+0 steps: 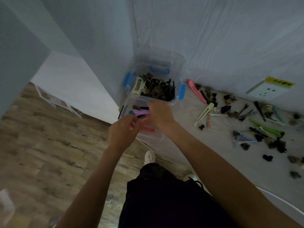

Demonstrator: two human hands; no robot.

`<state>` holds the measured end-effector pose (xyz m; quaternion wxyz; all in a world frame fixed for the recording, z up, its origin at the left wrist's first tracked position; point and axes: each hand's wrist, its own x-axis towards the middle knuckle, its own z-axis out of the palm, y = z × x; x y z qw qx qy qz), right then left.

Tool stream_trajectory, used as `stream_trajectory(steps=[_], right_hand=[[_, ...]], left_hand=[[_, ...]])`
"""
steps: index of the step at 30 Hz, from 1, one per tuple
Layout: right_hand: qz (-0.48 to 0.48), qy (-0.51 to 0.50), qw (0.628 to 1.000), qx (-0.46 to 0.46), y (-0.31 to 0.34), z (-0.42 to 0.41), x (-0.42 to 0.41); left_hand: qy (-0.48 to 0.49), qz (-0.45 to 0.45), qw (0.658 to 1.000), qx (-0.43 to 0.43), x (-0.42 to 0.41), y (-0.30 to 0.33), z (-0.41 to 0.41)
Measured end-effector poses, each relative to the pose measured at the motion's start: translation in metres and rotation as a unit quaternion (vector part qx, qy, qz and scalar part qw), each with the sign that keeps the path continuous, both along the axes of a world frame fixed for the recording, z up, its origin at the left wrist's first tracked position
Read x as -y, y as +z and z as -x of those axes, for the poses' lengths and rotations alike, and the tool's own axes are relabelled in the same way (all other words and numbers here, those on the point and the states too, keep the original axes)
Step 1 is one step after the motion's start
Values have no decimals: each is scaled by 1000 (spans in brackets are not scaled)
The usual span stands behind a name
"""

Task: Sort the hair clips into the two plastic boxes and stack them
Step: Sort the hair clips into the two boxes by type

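Slim purple hair clips [141, 112] pinched in the right hand [162, 115] above a clear plastic box [152, 137]; left hand [122, 130] loosely curled, holding nothing.

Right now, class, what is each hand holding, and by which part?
The right hand grips purple clips by one end, over the near box. Whether the left hand holds anything cannot be told.

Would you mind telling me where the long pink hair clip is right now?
In the head view, the long pink hair clip lies on the table, just right of the far plastic box, at the wall.
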<state>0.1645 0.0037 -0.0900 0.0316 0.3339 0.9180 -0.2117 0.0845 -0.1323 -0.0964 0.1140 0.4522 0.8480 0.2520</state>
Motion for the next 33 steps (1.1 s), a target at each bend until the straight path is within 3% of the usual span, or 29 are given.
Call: stream_trajectory(steps=[4, 6, 10, 15, 22, 29, 33], right_hand=[[32, 34, 999, -14, 1, -10, 7], [27, 21, 997, -73, 7, -32, 8], [-18, -99, 984, -149, 19, -104, -7], [-31, -269, 961, -62, -2, -193, -49], [6, -373, 920, 123, -25, -255, -73], [20, -442, 897, 5, -51, -293, -63], [-16, -409, 913, -2, -56, -303, -78]], left_hand=[[12, -51, 998, 21, -4, 7, -2], [-12, -81, 997, 14, -18, 14, -9], [-87, -108, 990, 22, -64, 27, -40], [-212, -34, 970, 113, -136, 5, -102], [-204, 139, 965, 84, -200, -42, -140], [-171, 172, 963, 120, -214, -65, -138], [-166, 133, 968, 136, -205, -60, -138]])
